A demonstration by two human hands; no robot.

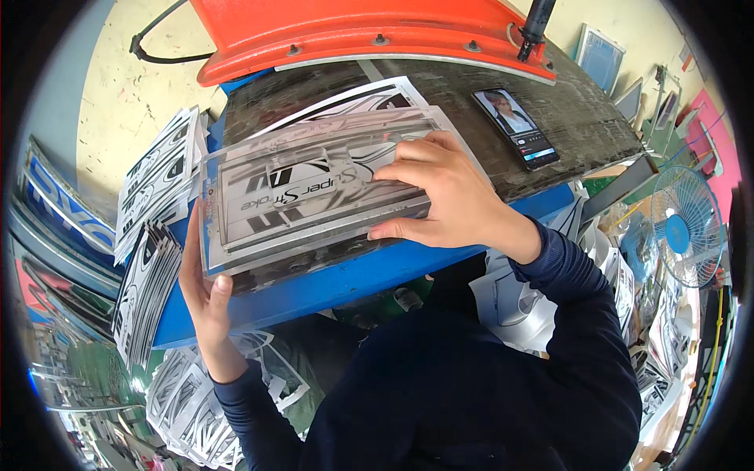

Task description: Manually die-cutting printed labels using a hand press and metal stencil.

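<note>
A clear plastic cutting die (314,213) with metal strips set in it lies tilted over the front of the dark worktable. Through it I see a printed black-and-white sheet with lettering. My left hand (206,302) grips its left edge, the thumb at the front corner and the fingers partly hidden along the side. Over the right end bends my right hand (452,196), fingertips on the top face and thumb against the front edge. Behind the die, more printed sheets (345,100) lie partly covered by it.
An orange press head (361,31) hangs over the back of the worktable (581,102). A phone (514,127) lies at the right. Stacks of printed sheets (161,169) stand at the left. Scrap sheets (196,400) pile up below. A blue fan (679,231) is at the far right.
</note>
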